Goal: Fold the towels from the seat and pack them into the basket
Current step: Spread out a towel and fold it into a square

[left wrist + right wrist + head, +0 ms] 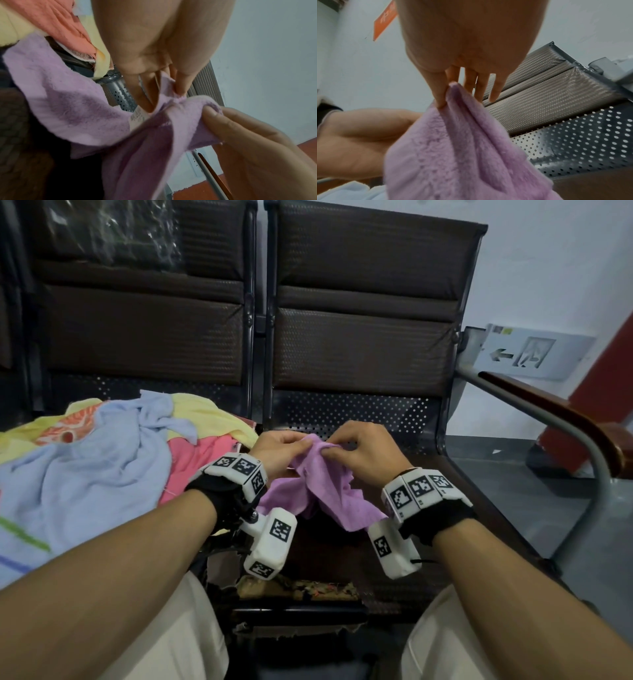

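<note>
**Purple towel up for its first fold**

Purple towel (318, 491) hangs between my hands above the right-hand seat (404, 419), lifted clear so I can find an edge and spread it before folding. My left hand (279, 451) pinches the bunched top between thumb and fingertips; my right hand (363, 448) pinches the same ridge just beside it, thumb against forefinger, the other fingers loosely extended. The rest droops crumpled toward my lap. Remaining towels (102, 460) lie heaped on the left seat, awaiting their turn. No basket shows in any view.
</note>
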Demonstrator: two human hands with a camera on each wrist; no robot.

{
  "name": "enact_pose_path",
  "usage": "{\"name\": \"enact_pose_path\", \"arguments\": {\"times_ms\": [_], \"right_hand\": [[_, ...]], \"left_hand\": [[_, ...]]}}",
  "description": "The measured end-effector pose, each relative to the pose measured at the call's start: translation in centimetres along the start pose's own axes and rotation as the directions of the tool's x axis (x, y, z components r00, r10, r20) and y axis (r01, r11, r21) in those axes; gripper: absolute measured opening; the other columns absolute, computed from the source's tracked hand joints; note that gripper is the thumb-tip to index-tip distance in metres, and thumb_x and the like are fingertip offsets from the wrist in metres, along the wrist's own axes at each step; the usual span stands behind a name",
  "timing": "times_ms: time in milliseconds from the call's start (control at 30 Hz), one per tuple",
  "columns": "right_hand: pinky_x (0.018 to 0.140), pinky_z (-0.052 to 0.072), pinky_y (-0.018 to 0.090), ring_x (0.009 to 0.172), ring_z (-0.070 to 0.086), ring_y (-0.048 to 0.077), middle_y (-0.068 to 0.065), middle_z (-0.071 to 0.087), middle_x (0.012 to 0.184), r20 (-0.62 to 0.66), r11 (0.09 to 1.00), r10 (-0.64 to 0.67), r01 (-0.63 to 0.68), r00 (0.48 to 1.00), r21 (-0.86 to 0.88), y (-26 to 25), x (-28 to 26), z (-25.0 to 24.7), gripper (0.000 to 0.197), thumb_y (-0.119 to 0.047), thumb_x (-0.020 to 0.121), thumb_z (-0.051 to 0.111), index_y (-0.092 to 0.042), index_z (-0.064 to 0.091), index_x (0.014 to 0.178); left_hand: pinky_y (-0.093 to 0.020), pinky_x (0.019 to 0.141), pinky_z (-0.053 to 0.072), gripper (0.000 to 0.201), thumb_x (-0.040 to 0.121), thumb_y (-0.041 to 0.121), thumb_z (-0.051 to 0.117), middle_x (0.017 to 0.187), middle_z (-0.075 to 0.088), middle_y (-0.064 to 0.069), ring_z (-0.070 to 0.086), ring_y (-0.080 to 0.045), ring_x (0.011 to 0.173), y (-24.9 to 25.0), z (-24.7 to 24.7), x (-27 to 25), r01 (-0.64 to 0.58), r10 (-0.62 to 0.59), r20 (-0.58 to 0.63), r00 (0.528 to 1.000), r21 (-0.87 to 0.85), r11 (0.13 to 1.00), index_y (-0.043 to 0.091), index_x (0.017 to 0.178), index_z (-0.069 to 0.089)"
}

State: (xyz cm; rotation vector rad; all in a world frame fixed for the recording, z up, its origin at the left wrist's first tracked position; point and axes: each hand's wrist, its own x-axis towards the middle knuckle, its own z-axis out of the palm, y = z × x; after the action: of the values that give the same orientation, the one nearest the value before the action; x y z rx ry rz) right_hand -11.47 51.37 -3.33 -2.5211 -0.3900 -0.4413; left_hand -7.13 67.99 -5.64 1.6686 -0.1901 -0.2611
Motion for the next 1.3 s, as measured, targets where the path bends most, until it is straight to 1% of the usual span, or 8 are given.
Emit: {"name": "enact_pose_path", "arguments": {"times_ms": [267,567,667,767,867,1000,1200,1300], "right_hand": [[0.059,0.036,0.008,0.067,0.057,0.003,-0.01,0.065,0.07,-0.003,0.994,0.107,-0.107,0.994,0.024,0.6,0.1,0.4,0.01,-0.025,0.084,0.064,-0.02,0.073,0.082],[0.055,0.044,0.014,0.06,0.058,0.001,-0.009,0.062,0.067,-0.039,0.968,0.206,-0.198,0.978,0.151,1.2,0.2,0.5,0.019,-0.035,0.077,0.074,-0.023,0.062,0.088],[0.068,0.054,0.027,0.073,0.065,0.009,0.0,0.067,0.08,0.206,0.919,0.172,-0.232,0.963,0.318,1.3,0.1,0.0,0.038,-0.025,0.08,0.074,-0.021,0.06,0.115],[0.071,0.053,0.027,0.077,0.066,0.01,-0.002,0.071,0.086,0.479,0.928,0.134,-0.28,0.868,0.247,1.6,-0.3,0.0,0.021,-0.023,0.077,0.076,-0.023,0.068,0.096],[0.065,0.056,0.03,0.068,0.067,0.014,0.002,0.073,0.078,0.6,0.941,0.249,-0.336,0.761,0.036,2.4,-1.0,0.3,0.028,-0.036,0.066,0.083,-0.019,0.071,0.085],[0.072,0.057,0.031,0.075,0.068,0.018,-0.005,0.07,0.075,0.54,0.906,0.416,-0.28,0.732,-0.318,4.3,-2.0,-0.8,0.032,-0.04,0.058,0.083,-0.023,0.07,0.081],[0.08,0.044,0.027,0.093,0.058,0.013,-0.004,0.063,0.106,0.431,0.841,0.539,-0.435,0.723,-0.322,5.6,-3.1,-2.5,0.044,-0.048,0.078,0.071,-0.023,0.057,0.111],[0.087,0.042,0.024,0.101,0.059,0.013,-0.006,0.063,0.111,0.413,0.827,0.549,-0.401,0.726,-0.394,5.7,-3.8,-3.1,0.033,-0.03,0.091,0.059,-0.022,0.061,0.123]], "left_hand": [[-0.035,0.092,0.049,0.033,0.087,0.019,0.063,0.109,0.068,-0.015,0.063,-0.017,0.092,0.8,0.6,-1.2,0.046,-0.032,0.224,0.974,-0.054,0.997,0.005,0.117,0.064],[-0.036,0.09,0.051,0.015,0.084,0.014,0.066,0.1,0.07,-0.015,0.065,-0.026,0.098,0.4,-0.4,-0.3,-0.079,0.078,0.167,0.983,-0.001,0.997,0.008,0.098,0.069],[-0.034,0.081,0.048,0.009,0.088,0.015,0.06,0.085,0.064,-0.01,0.059,-0.021,0.084,1.2,-0.8,-0.6,-0.103,0.102,0.217,0.971,-0.01,0.995,0.009,0.088,0.066],[-0.03,0.07,0.041,0.012,0.093,0.013,0.052,0.077,0.054,-0.007,0.05,-0.016,0.074,2.4,-1.5,-1.2,-0.091,0.119,0.254,0.96,-0.12,0.989,0.009,0.084,0.058],[-0.028,0.066,0.045,0.021,0.098,0.012,0.042,0.075,0.052,-0.006,0.05,-0.015,0.07,3.4,-2.5,-1.8,-0.085,0.137,0.169,0.976,-0.281,0.956,0.01,0.08,0.053],[-0.027,0.069,0.05,0.026,0.097,0.029,0.049,0.072,0.058,-0.003,0.057,-0.014,0.067,3.8,-4.9,-2.1,-0.122,0.098,-0.088,0.991,-0.325,0.938,0.015,0.077,0.058],[-0.037,0.08,0.053,0.022,0.087,0.031,0.063,0.085,0.065,-0.013,0.061,-0.024,0.081,2.2,-7.8,-2.5,-0.073,0.036,-0.211,0.977,-0.172,0.982,0.009,0.085,0.066],[-0.036,0.079,0.055,0.01,0.084,0.017,0.067,0.087,0.067,-0.013,0.061,-0.025,0.084,1.6,-9.0,-2.6,-0.083,0.052,-0.204,0.978,-0.149,0.985,0.009,0.088,0.068]]}}
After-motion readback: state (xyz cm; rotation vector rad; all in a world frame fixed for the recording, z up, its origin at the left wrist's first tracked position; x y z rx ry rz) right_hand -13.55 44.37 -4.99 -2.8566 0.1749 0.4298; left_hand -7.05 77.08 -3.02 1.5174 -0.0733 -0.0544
